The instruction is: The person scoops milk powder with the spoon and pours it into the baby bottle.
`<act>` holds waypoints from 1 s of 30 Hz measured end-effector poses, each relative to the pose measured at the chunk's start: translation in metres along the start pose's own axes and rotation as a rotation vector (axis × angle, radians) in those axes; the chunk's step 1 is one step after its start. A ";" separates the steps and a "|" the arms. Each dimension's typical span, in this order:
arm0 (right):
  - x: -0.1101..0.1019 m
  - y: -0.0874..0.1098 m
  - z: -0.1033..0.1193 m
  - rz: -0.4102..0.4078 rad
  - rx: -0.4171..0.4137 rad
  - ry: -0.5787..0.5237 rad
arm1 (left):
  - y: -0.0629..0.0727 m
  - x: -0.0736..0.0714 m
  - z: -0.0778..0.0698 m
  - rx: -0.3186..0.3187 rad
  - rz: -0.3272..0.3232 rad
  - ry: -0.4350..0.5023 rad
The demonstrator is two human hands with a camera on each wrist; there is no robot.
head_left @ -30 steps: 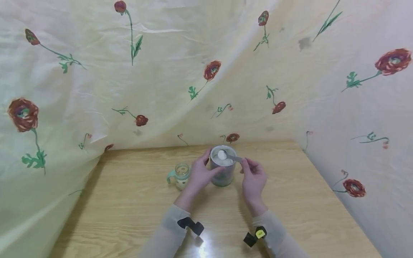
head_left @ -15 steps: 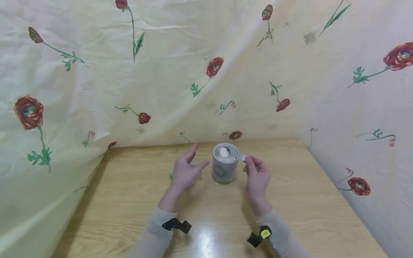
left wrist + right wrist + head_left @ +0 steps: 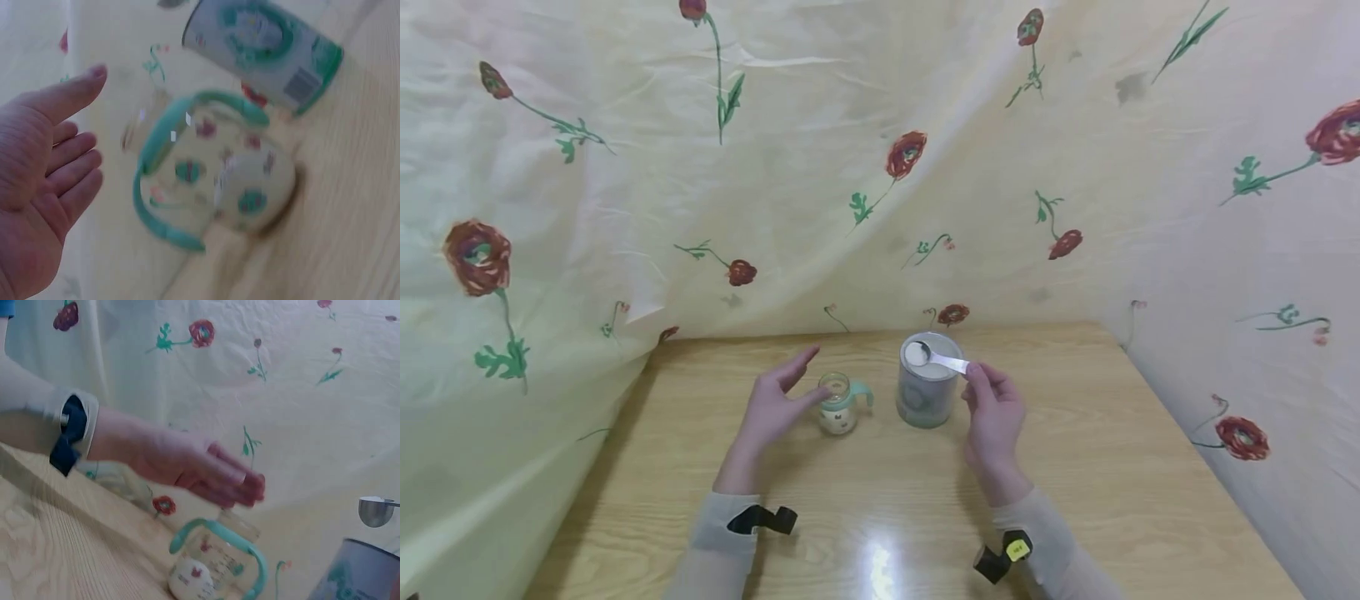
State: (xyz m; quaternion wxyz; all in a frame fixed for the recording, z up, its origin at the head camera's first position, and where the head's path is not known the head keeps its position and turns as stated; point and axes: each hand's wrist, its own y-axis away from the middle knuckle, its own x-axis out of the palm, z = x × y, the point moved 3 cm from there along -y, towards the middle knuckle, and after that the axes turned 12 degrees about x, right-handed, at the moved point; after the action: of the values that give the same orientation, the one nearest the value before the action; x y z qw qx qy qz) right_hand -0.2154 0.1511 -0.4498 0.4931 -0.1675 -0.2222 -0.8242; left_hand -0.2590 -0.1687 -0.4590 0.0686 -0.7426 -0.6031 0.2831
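In the head view, my right hand pinches the handle of a metal measuring spoon. The spoon's bowl holds white powder and is over the mouth of an open can; in the right wrist view that bowl is above the can's rim. A small clear baby bottle with mint-green handles stands upright and uncapped, left of the can. Beside it on the left is my left hand, fingers extended and thumb apart, holding nothing. A gap shows between this hand and the bottle in the left wrist view.
Bottle and can stand on a light wooden table, towards its back edge. A cream cloth printed with red flowers hangs behind the table and along its sides.
My left hand has let go of the can and moved left past the bottle to its far side. The right hand still holds the spoon over the can. The head view has shifted slightly.
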 end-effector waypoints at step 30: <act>0.049 0.034 -0.074 0.051 -0.023 0.208 | 0.011 0.003 0.043 -0.157 0.150 0.039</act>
State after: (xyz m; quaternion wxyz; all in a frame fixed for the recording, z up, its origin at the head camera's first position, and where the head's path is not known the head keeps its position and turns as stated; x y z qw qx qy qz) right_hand -0.2121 0.0622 -0.4812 0.5322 -0.0922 -0.1562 -0.8269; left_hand -0.2712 -0.1792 -0.5003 0.0006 -0.7941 -0.5645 0.2251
